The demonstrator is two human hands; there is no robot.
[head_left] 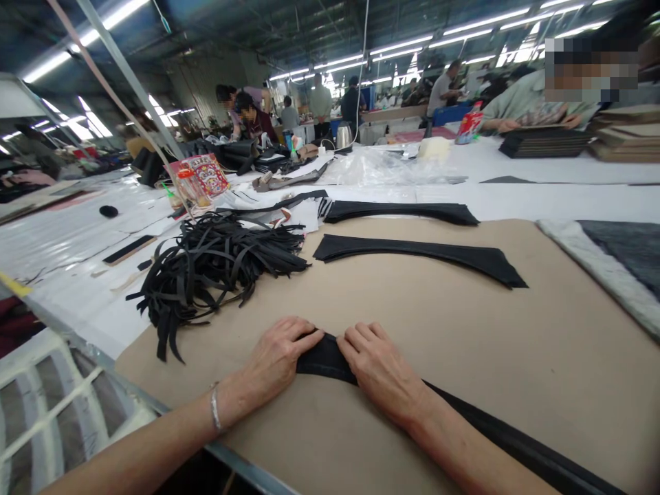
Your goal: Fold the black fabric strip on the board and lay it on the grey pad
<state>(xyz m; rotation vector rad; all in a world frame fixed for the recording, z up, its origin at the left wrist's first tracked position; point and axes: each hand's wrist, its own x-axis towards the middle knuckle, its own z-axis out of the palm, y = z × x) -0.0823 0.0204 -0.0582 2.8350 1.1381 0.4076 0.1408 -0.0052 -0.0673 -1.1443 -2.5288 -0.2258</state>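
Observation:
A long black strip (326,357), leather or fabric, lies on the brown sheet (495,337) and runs off toward the lower right. My left hand (281,349) is closed on its left end, thumb and fingers at the upper edge. Close beside it, my right hand (379,368) has its curled fingers on the same strip, the thumb along the edge. A short stretch of black shows between the two hands; the underside is hidden. Beyond them lie a stack of shaped black pieces (417,254) and a second black stack (402,212).
Left of the stacks is a tangled pile of thin black strips (206,261). A red can (469,125), a jar with an orange lid (190,185) and clear plastic (376,166) stand or lie farther back. A person (546,100) works across the table at right.

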